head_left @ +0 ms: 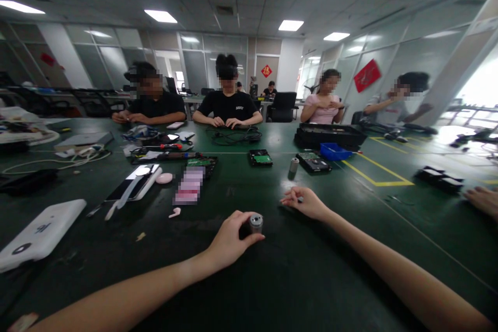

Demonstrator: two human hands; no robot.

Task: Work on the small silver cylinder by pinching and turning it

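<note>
A small cylindrical metal motor (256,224) stands upright on the green table, its round top with dark holes facing up. My left hand (229,238) is closed around it, thumb on the near side and fingers on the far side. Farther forward and to the right, my right hand (307,203) hovers low over the table with its fingers pinched together. A tiny greyish piece shows at its fingertips, too small to name. Just beyond that hand a second metal cylinder (293,168) stands upright, apart from the fingers.
Hard drives (260,157) and a blue tray (335,151) lie beyond my hands, near a black case (330,136). To the left are a phone (189,185), a pink earbud (175,212) and a white device (41,233). Several people sit across; another person's hand (482,199) rests at right.
</note>
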